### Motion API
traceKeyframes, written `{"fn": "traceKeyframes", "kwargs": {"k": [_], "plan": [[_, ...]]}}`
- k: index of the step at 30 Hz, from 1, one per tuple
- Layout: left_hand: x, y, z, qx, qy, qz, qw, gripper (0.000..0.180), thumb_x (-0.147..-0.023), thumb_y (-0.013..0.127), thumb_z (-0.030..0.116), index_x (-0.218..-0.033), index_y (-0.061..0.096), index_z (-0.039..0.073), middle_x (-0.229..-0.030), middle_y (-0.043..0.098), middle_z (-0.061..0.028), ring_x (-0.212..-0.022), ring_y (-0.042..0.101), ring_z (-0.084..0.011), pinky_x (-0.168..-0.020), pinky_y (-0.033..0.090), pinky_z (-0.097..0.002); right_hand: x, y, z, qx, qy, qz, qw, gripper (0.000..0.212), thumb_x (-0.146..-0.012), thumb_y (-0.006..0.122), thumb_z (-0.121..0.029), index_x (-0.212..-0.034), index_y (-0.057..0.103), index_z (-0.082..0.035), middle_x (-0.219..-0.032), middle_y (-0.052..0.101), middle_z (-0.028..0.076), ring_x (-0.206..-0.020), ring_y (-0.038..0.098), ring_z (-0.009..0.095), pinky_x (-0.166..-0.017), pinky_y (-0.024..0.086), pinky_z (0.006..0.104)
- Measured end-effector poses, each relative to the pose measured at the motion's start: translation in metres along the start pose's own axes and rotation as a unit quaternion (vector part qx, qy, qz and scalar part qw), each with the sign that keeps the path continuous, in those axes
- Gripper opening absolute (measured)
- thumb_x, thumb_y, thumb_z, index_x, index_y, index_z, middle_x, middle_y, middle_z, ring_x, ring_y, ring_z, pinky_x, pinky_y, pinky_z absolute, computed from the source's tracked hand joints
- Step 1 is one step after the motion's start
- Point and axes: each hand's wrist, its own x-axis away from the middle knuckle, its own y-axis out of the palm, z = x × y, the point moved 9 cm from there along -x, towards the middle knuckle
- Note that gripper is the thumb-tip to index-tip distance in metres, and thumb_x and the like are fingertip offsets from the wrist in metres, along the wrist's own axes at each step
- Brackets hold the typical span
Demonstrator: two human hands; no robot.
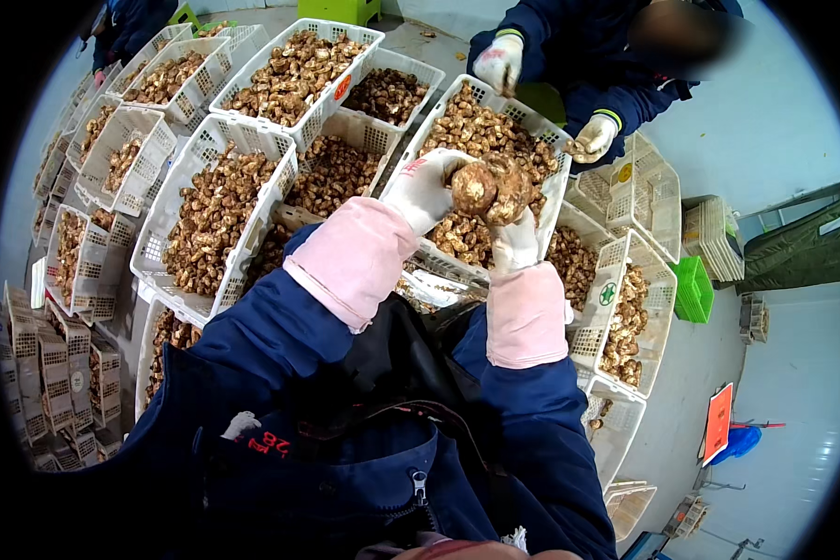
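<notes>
Over a white perforated crate (556, 201) of brown mushrooms (462, 238), both my hands are raised close together in white gloves with pink cuffs. My left hand (424, 191) is closed on a large, rounded brown mushroom (474, 189). From below, my right hand (515, 245) grips another brown mushroom piece (510, 187) that touches the first. Whether the two pieces are joined, I cannot tell. My right fingertips are partly hidden behind the piece.
Across the crate, a co-worker's gloved hands (500, 62) work over its far edge. Mushroom-filled crates (217, 213) stand stacked on my left, with more crates (646, 313) on my right. Green crates (693, 289) sit on the floor near the right wall.
</notes>
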Motion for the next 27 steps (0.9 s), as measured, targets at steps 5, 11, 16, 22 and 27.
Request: {"fn": "traceKeyframes", "kwargs": {"k": [5,11,16,22,27], "plan": [[0.001,0.027,-0.018,0.259,-0.060,-0.092,0.960,0.045,-0.081,0.073,0.014,-0.121,0.057,0.000,-0.109,0.068,-0.0104,-0.099,0.063,-0.0202,-0.089,0.047,-0.0301,0.007,0.008,-0.018,0.052,-0.076,-0.107,0.990,0.075,-0.078,0.072,-0.002,-0.144,0.035,-0.003,-0.137,0.050,0.010,-0.126,0.047,0.021,-0.107,0.036,0.0321],[0.004,0.013,-0.027,0.066,-0.130,-0.110,0.983,0.056,-0.076,0.079,0.028,-0.121,0.058,0.003,-0.109,0.068,-0.0121,-0.101,0.063,-0.0224,-0.090,0.046,-0.0323,-0.004,0.000,-0.004,0.135,-0.041,-0.063,0.988,0.067,-0.088,0.066,-0.021,-0.143,0.034,0.002,-0.139,0.047,0.011,-0.128,0.044,0.021,-0.109,0.032,0.0322],[0.013,0.020,-0.021,0.054,-0.163,-0.160,0.972,0.057,-0.076,0.079,0.027,-0.122,0.058,0.001,-0.108,0.068,-0.0134,-0.101,0.063,-0.0216,-0.090,0.046,-0.0318,0.001,-0.004,0.000,0.108,-0.023,0.011,0.994,0.055,-0.090,0.066,-0.014,-0.138,0.042,0.002,-0.130,0.056,0.010,-0.117,0.052,0.017,-0.101,0.039,0.0290],[0.012,0.030,-0.025,0.165,-0.185,-0.128,0.960,0.050,-0.087,0.070,0.024,-0.124,0.052,-0.004,-0.115,0.064,-0.0114,-0.106,0.056,-0.0149,-0.094,0.043,-0.0290,0.002,-0.009,-0.015,0.134,-0.060,0.060,0.987,0.050,-0.090,0.067,-0.014,-0.133,0.047,0.002,-0.123,0.060,0.008,-0.108,0.056,0.015,-0.096,0.042,0.0269],[0.009,0.026,-0.018,0.169,-0.145,-0.064,0.973,0.047,-0.089,0.066,0.022,-0.126,0.051,-0.004,-0.117,0.062,-0.0137,-0.109,0.056,-0.0173,-0.095,0.043,-0.0293,0.003,-0.007,-0.019,0.146,-0.100,0.078,0.981,0.058,-0.089,0.069,-0.018,-0.136,0.043,0.002,-0.130,0.055,0.011,-0.115,0.053,0.018,-0.099,0.041,0.0281]]}}
